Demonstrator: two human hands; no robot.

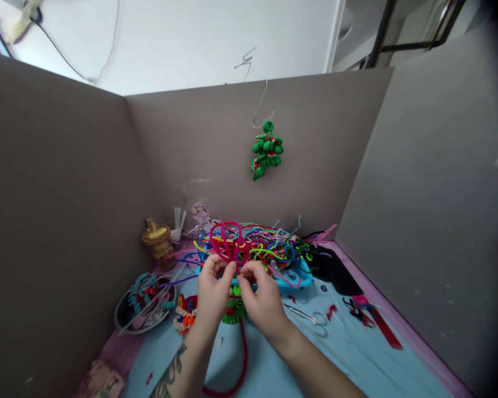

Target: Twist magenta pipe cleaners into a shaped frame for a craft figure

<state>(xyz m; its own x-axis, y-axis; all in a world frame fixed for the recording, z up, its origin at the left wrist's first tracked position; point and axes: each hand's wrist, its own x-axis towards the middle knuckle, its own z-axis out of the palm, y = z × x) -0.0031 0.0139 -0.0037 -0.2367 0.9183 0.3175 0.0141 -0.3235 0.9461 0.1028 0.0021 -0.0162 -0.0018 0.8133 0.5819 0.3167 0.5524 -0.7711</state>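
The left hand [214, 284] and the right hand [260, 293] meet near each other, raised over the table [274, 365]. Both are closed to a thumb-and-finger pinch at the base of a pink looped strand [234, 255], whose loops fan out above the fingertips; the exact contact is partly hidden. A slack pinch there could let the loops spring apart, and pulling hard on one side could squash or skew them.

Just behind, a tangled heap of fuzzy strands [269, 243] fills a blue tray [306, 273]; because the loops overlap it in this view, they might snag on its loose ends. Below the hands sits a green fuzzy piece [232, 315], with a dark red strand [244, 354] curving beside it, which a forearm could brush.

Farther out, scissors [317, 320] lie to the right, a metal bowl [117, 318] to the left, and a green ornament [268, 149] hangs against the back panel [191, 143].
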